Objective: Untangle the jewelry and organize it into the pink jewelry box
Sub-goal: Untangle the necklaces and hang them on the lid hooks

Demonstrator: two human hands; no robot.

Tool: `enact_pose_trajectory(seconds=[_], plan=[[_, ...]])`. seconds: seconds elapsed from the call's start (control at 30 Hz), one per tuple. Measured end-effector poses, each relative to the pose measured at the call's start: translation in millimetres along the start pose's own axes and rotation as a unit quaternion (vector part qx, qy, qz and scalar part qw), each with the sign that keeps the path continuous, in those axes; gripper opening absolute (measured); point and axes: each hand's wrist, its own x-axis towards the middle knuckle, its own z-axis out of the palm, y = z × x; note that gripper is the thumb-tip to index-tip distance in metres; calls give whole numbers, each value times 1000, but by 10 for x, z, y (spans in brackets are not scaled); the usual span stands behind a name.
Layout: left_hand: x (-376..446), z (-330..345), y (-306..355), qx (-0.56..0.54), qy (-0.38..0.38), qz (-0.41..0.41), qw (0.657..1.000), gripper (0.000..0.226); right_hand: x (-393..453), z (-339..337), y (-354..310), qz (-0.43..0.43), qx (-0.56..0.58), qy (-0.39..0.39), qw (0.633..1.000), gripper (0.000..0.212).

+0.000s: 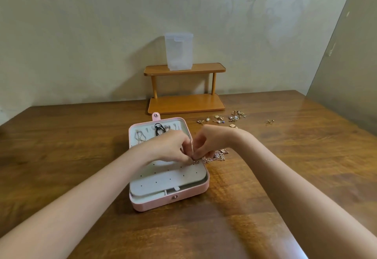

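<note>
- Your left hand (169, 146) and right hand (206, 142) met fingertip to fingertip over the right edge of the open pink jewelry box (195, 191), both sets of fingers curled into a pinch on a small rose-gold piece (195, 160); whether it was a charm or a clasp was too small to tell.
- That piece sat directly under your fingertips, touching them, at the near end of the tangled chains (216, 155), which trailed away to the right onto the table (285, 167), just beside the box wall.
- The tangle's long axis ran roughly left to right, so your right hand lay nearer its bulk and your left nearer the box interior.
- The white perforated earring panel (163, 179) lay just below your hands, bare where visible.
- In the lid section behind your left hand, a black cord (159, 129) and a pale chain (139, 136) already hung.
- Loose earrings and charms (228, 118) lay scattered well apart, beyond your right wrist, with one stray piece (270, 121) farther right.
- A wooden two-tier shelf (183, 87) carrying a translucent plastic container (179, 51) stood behind the box, out of the way.
- My judgement: the chains could snag on the box rim as you drew them across.
</note>
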Motion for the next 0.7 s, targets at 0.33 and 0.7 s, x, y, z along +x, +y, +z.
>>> enact_pose_trajectory(seconds=[0.33,0.7], plan=[[-7,-69,-96,-27,3,33,999,17,-80,-14,56,-4,51,1,999,9],[-52,-212,-26,-331,35,-14,943,18,-283,-305,-174,-51,113,94,988,9]])
